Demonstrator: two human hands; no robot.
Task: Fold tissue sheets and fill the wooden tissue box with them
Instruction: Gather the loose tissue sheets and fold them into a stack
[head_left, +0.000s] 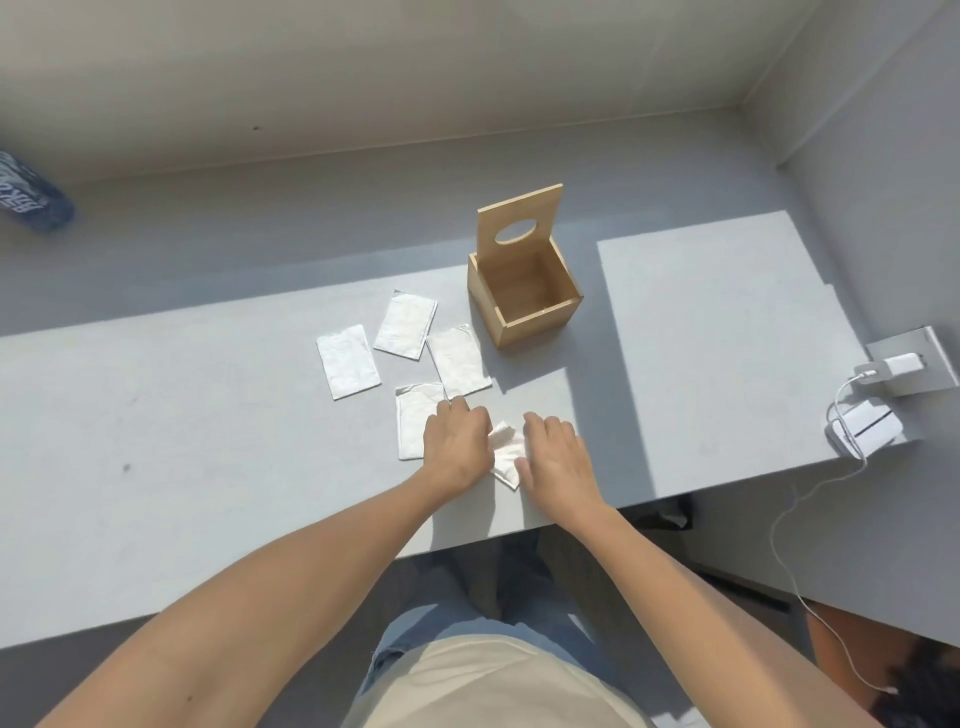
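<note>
White lettering runs along the blue bottle (31, 195) lying at the far left edge of the view. It is cut off and blurred, so no word can be read. Nothing else carries any writing.

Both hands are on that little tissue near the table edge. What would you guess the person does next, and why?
Probably lift the folded tissue into the wooden tissue box. It already looks small between the left hand and right hand, the box stands empty with its lid raised, and four flat sheets, like the nearest one, still wait.
</note>
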